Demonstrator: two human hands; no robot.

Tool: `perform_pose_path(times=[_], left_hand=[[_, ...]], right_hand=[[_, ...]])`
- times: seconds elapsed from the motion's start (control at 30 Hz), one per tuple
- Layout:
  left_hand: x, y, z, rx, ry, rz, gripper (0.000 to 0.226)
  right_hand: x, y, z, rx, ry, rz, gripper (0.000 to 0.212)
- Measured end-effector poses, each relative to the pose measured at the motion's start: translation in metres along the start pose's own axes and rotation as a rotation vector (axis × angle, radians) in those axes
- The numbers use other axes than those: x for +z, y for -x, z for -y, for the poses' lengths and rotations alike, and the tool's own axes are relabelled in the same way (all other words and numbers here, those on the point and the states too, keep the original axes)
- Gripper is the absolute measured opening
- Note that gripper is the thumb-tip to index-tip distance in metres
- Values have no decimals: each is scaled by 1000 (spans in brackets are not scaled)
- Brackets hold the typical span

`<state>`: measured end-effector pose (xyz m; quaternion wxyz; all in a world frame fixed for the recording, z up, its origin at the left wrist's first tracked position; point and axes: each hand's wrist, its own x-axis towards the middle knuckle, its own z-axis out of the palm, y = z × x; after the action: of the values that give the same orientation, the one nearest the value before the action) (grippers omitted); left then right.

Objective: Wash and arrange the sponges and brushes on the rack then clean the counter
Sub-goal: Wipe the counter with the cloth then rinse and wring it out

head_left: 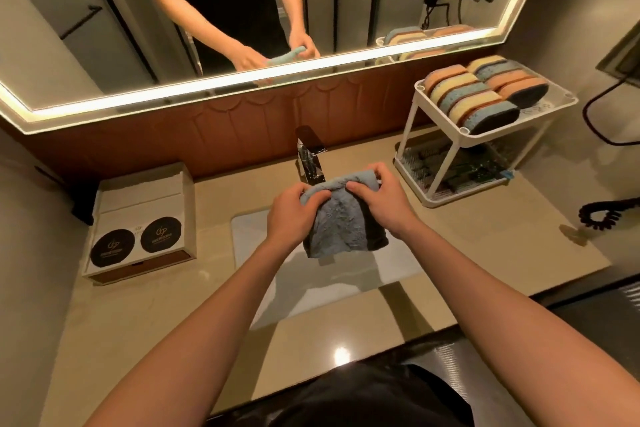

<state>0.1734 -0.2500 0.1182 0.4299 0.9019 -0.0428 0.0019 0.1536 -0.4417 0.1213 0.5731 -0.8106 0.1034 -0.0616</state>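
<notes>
Cloth [341, 222] hangs lengthwise down from both hands [294, 210] [379, 196].

Base: beige glossy surface [467, 246], white sink [346, 284] sunk in its middle.
Left: white box [138, 191] bearing two dark round discs [161, 234].
Rear centre: chrome faucet [310, 156].
Right: white two-tier rack [420, 199]; coiled black cord [602, 215] beside it.

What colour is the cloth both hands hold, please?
A blue-grey terry cloth, clearest in the head view.
</notes>
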Motion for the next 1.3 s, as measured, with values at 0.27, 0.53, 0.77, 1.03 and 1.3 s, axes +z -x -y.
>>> perform_pose_path(times=[0.27, 0.53, 0.77, 1.03, 1.3], left_hand=[[93, -8, -59, -40, 310, 401, 18], [208, -4, -122, -56, 246, 522, 23], [289, 1, -168, -156, 328, 704, 34], [348, -3, -185, -377, 373, 816, 45], [368, 2, -148, -136, -169, 518, 63]], right_hand=[[-112, -5, -52, 49, -55, -174, 27], [-220, -17, -114, 160, 6, -254, 32], [-302, -17, -167, 213, -17, -290, 26], [-351, -24, -222, 326, -34, -221, 36], [-330, -38, -243, 348, -53, -106, 42]])
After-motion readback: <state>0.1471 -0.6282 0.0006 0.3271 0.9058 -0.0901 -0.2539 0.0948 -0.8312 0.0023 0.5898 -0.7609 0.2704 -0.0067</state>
